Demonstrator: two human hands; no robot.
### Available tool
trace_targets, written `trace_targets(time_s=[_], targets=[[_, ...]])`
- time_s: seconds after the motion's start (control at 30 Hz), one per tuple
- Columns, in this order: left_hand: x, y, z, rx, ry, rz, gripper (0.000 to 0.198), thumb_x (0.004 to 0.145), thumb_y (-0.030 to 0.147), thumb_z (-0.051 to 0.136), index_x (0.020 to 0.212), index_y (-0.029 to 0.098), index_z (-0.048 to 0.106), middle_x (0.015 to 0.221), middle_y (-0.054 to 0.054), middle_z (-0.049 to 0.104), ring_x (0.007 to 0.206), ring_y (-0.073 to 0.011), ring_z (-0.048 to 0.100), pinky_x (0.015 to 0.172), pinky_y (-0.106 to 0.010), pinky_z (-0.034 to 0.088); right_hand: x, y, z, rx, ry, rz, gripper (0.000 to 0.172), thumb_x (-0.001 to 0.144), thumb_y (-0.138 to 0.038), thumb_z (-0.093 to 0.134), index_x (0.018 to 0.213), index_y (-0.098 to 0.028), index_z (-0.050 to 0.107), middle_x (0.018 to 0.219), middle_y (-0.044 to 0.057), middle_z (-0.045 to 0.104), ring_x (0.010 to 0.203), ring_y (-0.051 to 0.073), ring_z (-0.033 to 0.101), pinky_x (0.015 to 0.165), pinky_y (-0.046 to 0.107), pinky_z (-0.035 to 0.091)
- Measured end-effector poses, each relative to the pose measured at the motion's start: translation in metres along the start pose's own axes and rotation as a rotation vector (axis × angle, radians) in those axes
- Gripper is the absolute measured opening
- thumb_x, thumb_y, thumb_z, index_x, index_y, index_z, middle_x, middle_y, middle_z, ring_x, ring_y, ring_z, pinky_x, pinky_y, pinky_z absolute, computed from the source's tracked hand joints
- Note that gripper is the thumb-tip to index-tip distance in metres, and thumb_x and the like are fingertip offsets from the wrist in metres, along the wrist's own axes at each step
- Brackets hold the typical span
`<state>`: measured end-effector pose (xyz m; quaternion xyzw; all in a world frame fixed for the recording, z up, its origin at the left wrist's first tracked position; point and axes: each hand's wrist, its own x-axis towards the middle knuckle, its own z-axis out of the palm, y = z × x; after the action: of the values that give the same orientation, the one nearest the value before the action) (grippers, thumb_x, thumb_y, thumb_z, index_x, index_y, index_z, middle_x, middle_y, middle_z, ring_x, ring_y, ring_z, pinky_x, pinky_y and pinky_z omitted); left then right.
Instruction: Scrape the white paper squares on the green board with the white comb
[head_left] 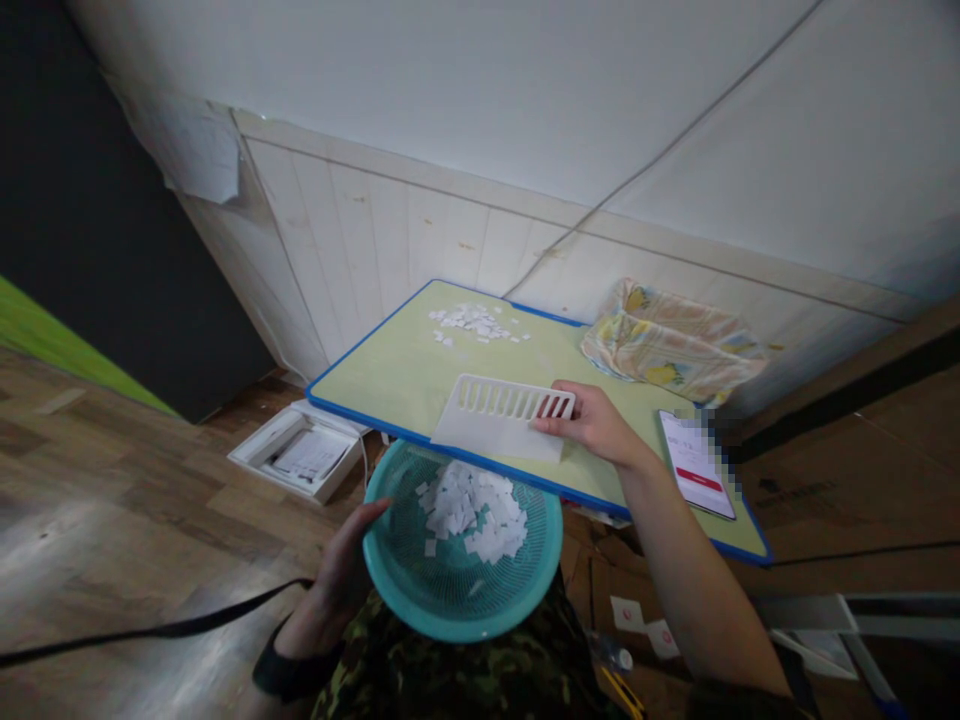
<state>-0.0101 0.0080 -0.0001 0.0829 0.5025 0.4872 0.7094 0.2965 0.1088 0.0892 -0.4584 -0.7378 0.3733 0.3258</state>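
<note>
**Scraper in my right fingers, basket under the edge**

My right hand (592,425) grips a flat white plastic scraper with a row of slots (495,430), fingers closed around its right end, thumb lying across the top. The scraper is just beyond the round teal plastic mesh basket (457,628), on the pale yellow-green surface with a blue rim (367,375). My left hand (345,555) holds the basket by its left rim, thumb hooked over; the other fingers are hidden, so I cannot tell how they curl.

Small white paper pieces (454,500) lie heaped in the basket, and a loose scatter of white paper bits (472,320) rests on the surface, well beyond the basket. A phone with a lit screen (694,465) lies to the basket's right.

To work well here, I judge, the scraper's straight edge should ride flat, without tilting, moved in slow, short strokes so light paper doesn't flutter. The basket is best held level, its far side tucked under the blue rim, leaving no gap. My wrist should clear the phone.
</note>
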Motion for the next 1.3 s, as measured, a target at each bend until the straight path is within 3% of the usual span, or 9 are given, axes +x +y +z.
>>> trace_targets(time_s=[0.2,0.3,0.47,0.6,0.73,0.83,0.9,1.1,1.3], targets=[[-0.002,0.003,-0.007,0.093,-0.062,-0.057,0.016,0.082,0.019,0.064,0.079,0.010,0.077,0.065,-0.009,0.079,0.048,-0.0205,0.068,0.051,-0.029,0.056,0.003,0.002,0.003,-0.032,0.072,-0.023,0.033,0.073,-0.043,0.075,0.078,-0.015,0.057,0.067,-0.004,0.053,0.059,0.010,0.047,0.055,0.022,0.037],[-0.003,0.002,-0.013,0.147,-0.109,-0.109,0.012,0.079,0.019,0.069,0.076,0.011,0.077,0.069,-0.010,0.079,0.051,-0.0200,0.069,0.053,-0.027,0.055,0.003,-0.001,0.002,-0.044,0.196,-0.047,0.032,0.073,-0.043,0.075,0.077,-0.016,0.057,0.066,-0.003,0.056,0.058,0.011,0.050,0.054,0.022,0.038],[0.001,-0.003,-0.021,0.139,-0.079,-0.020,0.008,0.075,0.021,0.074,0.080,0.017,0.078,0.072,-0.005,0.080,0.061,-0.0217,0.072,0.064,-0.028,0.057,-0.019,-0.024,0.019,-0.506,0.435,-0.159,0.015,0.086,-0.033,0.062,0.083,-0.018,0.063,0.067,-0.001,0.064,0.057,0.012,0.058,0.056,0.022,0.041],[0.012,-0.008,-0.028,0.170,-0.136,-0.087,0.016,0.076,0.027,0.072,0.085,0.015,0.078,0.078,-0.009,0.081,0.069,-0.0266,0.074,0.074,-0.036,0.058,-0.040,-0.034,0.061,-0.792,0.321,-0.381,0.023,0.089,-0.014,0.048,0.106,-0.016,0.063,0.084,0.004,0.073,0.068,0.015,0.068,0.063,0.024,0.049],[0.016,-0.010,-0.037,0.148,-0.119,-0.040,0.028,0.073,0.026,0.074,0.100,0.018,0.078,0.093,-0.008,0.082,0.100,-0.0333,0.071,0.090,-0.040,0.053,-0.042,-0.029,0.094,-0.933,0.219,-0.481,0.036,0.087,-0.009,0.043,0.120,-0.013,0.057,0.113,0.011,0.071,0.097,0.019,0.069,0.080,0.028,0.054],[0.008,-0.007,-0.030,0.150,-0.120,0.018,0.022,0.072,0.025,0.075,0.092,0.018,0.078,0.097,-0.007,0.081,0.104,-0.0320,0.069,0.092,-0.037,0.052,-0.035,-0.029,0.098,-1.039,0.150,-0.372,0.041,0.091,-0.011,0.040,0.130,-0.014,0.051,0.127,0.012,0.065,0.109,0.021,0.065,0.087,0.031,0.054],[0.003,-0.004,-0.021,0.176,-0.132,-0.044,0.023,0.074,0.028,0.074,0.093,0.016,0.078,0.094,-0.009,0.081,0.097,-0.0326,0.072,0.087,-0.038,0.055,-0.028,-0.032,0.093,-1.093,0.107,-0.260,0.042,0.092,-0.012,0.038,0.132,-0.015,0.050,0.129,0.013,0.063,0.109,0.022,0.065,0.087,0.032,0.055],[-0.002,0.000,-0.005,0.195,-0.113,-0.059,0.009,0.073,0.026,0.075,0.076,0.018,0.077,0.073,-0.004,0.080,0.066,-0.0230,0.073,0.070,-0.031,0.057,-0.003,-0.036,0.072,-1.180,0.016,-0.037,0.046,0.090,-0.013,0.040,0.136,-0.016,0.045,0.130,0.015,0.061,0.100,0.024,0.068,0.076,0.034,0.056],[-0.012,0.003,0.003,0.200,-0.077,-0.049,0.009,0.074,0.021,0.072,0.081,0.018,0.077,0.071,-0.003,0.080,0.075,-0.0261,0.074,0.065,-0.031,0.056,0.017,-0.038,0.062,-1.231,-0.023,0.080,0.049,0.091,-0.013,0.038,0.140,-0.018,0.041,0.124,0.018,0.064,0.091,0.027,0.070,0.076,0.038,0.055]])
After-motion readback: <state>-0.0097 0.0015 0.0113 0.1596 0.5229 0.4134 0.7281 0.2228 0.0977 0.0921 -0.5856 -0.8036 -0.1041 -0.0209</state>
